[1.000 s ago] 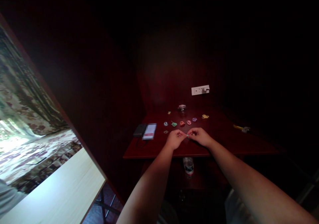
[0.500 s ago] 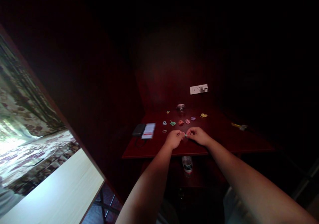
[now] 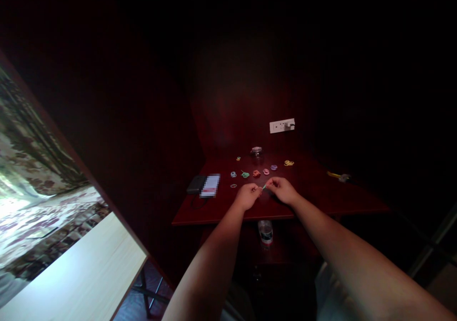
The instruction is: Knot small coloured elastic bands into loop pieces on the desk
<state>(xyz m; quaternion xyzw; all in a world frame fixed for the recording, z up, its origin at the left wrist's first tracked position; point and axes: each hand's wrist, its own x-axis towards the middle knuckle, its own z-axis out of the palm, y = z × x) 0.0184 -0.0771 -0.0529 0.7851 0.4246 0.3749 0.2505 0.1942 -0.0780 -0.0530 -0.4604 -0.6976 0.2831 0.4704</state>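
Observation:
Between my two hands, just above the dark red desk (image 3: 221, 214), runs a thin green band (image 3: 264, 187), likely an elastic one. My left hand (image 3: 249, 195) pinches its one end, and my right hand (image 3: 282, 189) pinches the other. Beyond them lies a row of small coloured band bundles: blue (image 3: 233, 174), green (image 3: 244, 174), orange-red (image 3: 256, 173), pink (image 3: 266, 171), purple (image 3: 273, 167) and yellow (image 3: 289, 163). A small ring (image 3: 233, 186) of mixed colour rests left of my left hand.
A lidded clear jar (image 3: 257, 153) stands at the back. Left are a black case (image 3: 195, 184) and a blurred phone-like slab (image 3: 210, 186); right is a yellow-handled tool (image 3: 335, 175). A bottle (image 3: 265, 233) shows below the desk edge. A socket strip (image 3: 282, 125) is on the wall.
The green band now shows as a longer slanted strip between my fingertips. My right hand has lifted slightly. The whole view has shifted a little.

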